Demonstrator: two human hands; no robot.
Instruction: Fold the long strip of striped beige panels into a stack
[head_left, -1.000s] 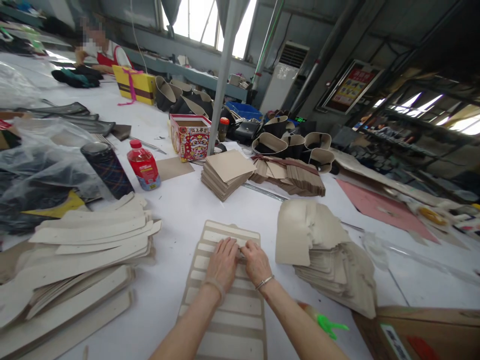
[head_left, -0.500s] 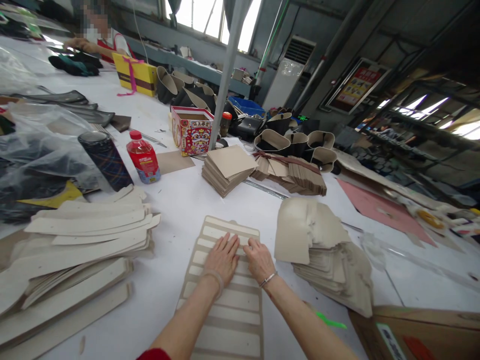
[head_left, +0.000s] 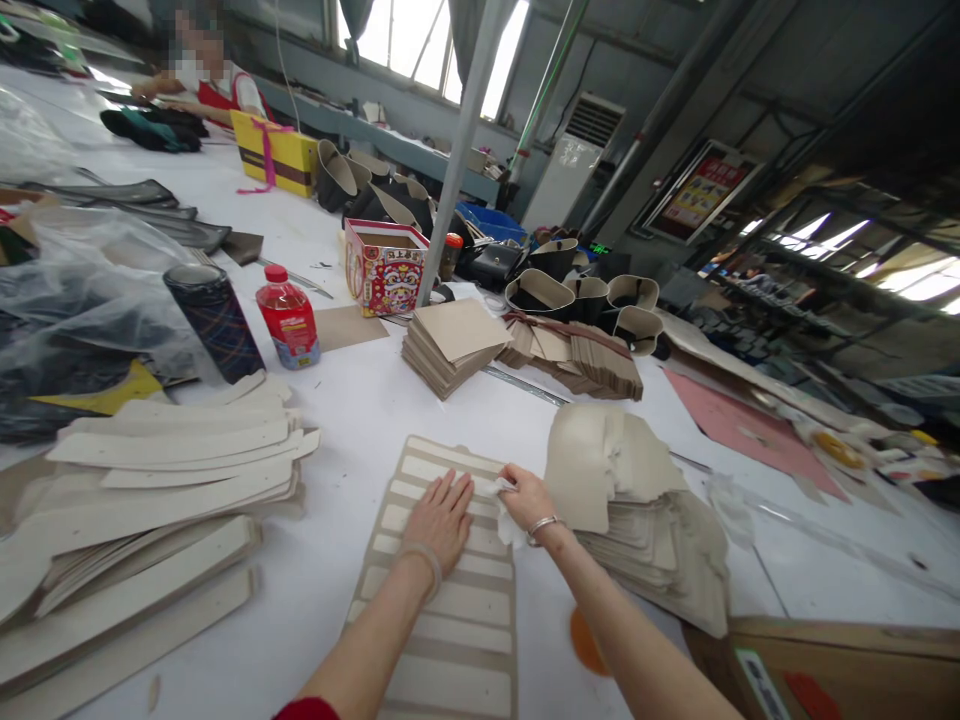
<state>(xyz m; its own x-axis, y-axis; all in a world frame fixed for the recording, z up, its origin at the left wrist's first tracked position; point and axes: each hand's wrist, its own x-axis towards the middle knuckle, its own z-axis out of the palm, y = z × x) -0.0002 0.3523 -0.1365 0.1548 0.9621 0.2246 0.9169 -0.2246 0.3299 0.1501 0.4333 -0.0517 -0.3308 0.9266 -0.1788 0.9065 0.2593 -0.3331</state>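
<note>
Head cam: panel (head_left: 469, 605) lies flat on smooth white table (head_left: 360, 410), long, taupe w/ pale rect. bands across. L hand (head_left: 439, 515) flat on it, fingers extended, unclenched. R hand (head_left: 527, 495) pinching thin crumpled white scrap (head_left: 510, 525) nr panel's R edge. Stiff beige stack (head_left: 652, 530) beside.

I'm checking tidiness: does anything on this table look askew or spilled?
The beige stack beside the right hand looks askew: its layers slump and fan out unevenly, unlike the squarer stack farther back. No spill shows.
</note>
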